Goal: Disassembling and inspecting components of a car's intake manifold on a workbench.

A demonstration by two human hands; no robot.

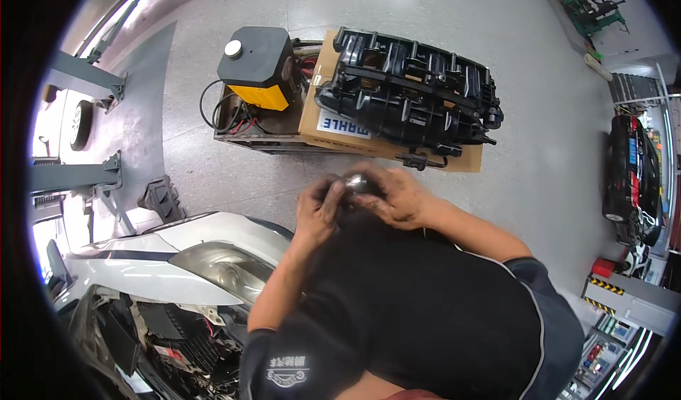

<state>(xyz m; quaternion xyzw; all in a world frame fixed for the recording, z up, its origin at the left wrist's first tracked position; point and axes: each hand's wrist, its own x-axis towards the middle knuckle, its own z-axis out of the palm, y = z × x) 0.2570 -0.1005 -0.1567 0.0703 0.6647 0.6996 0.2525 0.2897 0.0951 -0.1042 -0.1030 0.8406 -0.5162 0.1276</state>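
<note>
In front of my chest, my left hand [316,210] and my right hand [401,197] are closed together around a small, rounded, shiny metal part [357,183]. Fingers cover most of it, so its exact kind cannot be made out. Dark grime marks the fingers of both hands. Just beyond them, a black plastic intake manifold [418,91] lies on a brown cardboard box [325,61]. A small black fitting with a bent tube [415,161] projects from the manifold's near side, close to my right hand.
A metal cart [262,143] under the box also carries a black and yellow device [257,54] with cables. At lower left stands a white car with its headlight [230,272] and exposed engine bay [177,343]. Lift posts [78,174] rise at left; a dark car [628,173] is at right.
</note>
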